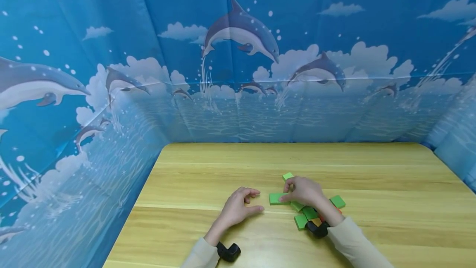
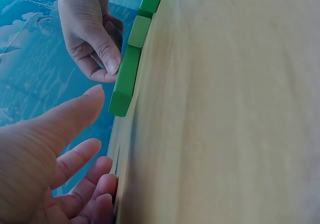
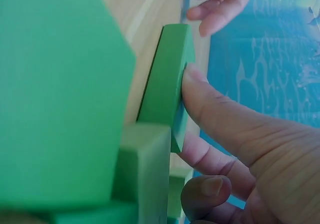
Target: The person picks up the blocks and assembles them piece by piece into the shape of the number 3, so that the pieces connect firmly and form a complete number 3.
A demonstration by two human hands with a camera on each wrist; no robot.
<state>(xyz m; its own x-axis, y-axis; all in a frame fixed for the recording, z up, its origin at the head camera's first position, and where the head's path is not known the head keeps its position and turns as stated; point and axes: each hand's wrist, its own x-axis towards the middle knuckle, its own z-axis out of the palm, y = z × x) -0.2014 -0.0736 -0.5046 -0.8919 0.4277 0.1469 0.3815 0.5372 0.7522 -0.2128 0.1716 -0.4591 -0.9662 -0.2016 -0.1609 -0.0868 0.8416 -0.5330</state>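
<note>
My right hand (image 1: 305,192) is over a flat green rectangular block (image 1: 275,199) on the wooden table, with thumb and fingers pinching it at its right end. In the right wrist view the thumb lies along the upper edge of that block (image 3: 164,79), and curled fingers show below. My left hand (image 1: 237,208) holds nothing; its thumb and fingers are spread apart, facing the block's left end across a small gap. The left wrist view shows the same block (image 2: 125,82) beyond the left thumb, a lighter green block (image 2: 139,32) close behind it.
More green blocks lie around the right hand: a small one (image 1: 287,176) behind it, one (image 1: 337,201) to its right, and one (image 1: 301,222) in front. Orange (image 1: 317,221) and red pieces show partly under the right wrist. A blue dolphin-print curtain (image 1: 238,115) borders the table (image 1: 208,168).
</note>
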